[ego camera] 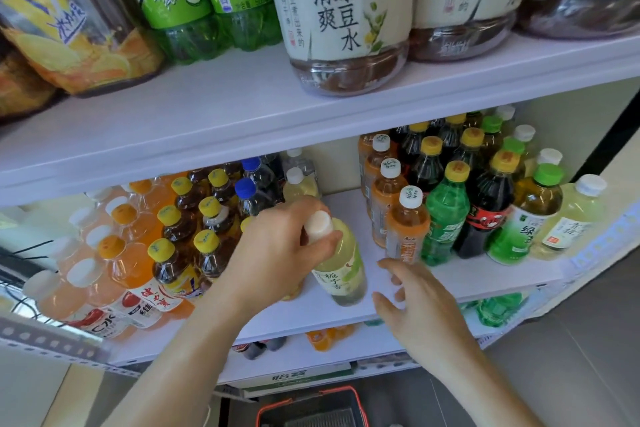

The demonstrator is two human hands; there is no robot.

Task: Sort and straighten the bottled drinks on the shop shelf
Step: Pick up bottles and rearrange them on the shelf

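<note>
My left hand [277, 246] grips the white cap and neck of a pale yellow-green drink bottle [341, 267], which stands tilted on the bare middle of the white shelf [467, 274]. My right hand [412, 302] hovers open just right of it, fingers spread, near the foot of an orange tea bottle [407, 229] with a white cap. To the left stand rows of amber tea bottles [173, 253] with yellow caps and orange drinks [121, 253]. To the right is a mixed group: green soda [445, 215], dark cola [488, 215], green tea [530, 215], pale drink [571, 218].
The upper shelf [207, 114] overhangs close above, loaded with large bottles [346, 10]. Blue-capped water bottles [247, 191] stand behind my left hand. More bottles lie on the shelf below [498, 308]. A red-rimmed shopping basket [311, 409] sits on the floor beneath.
</note>
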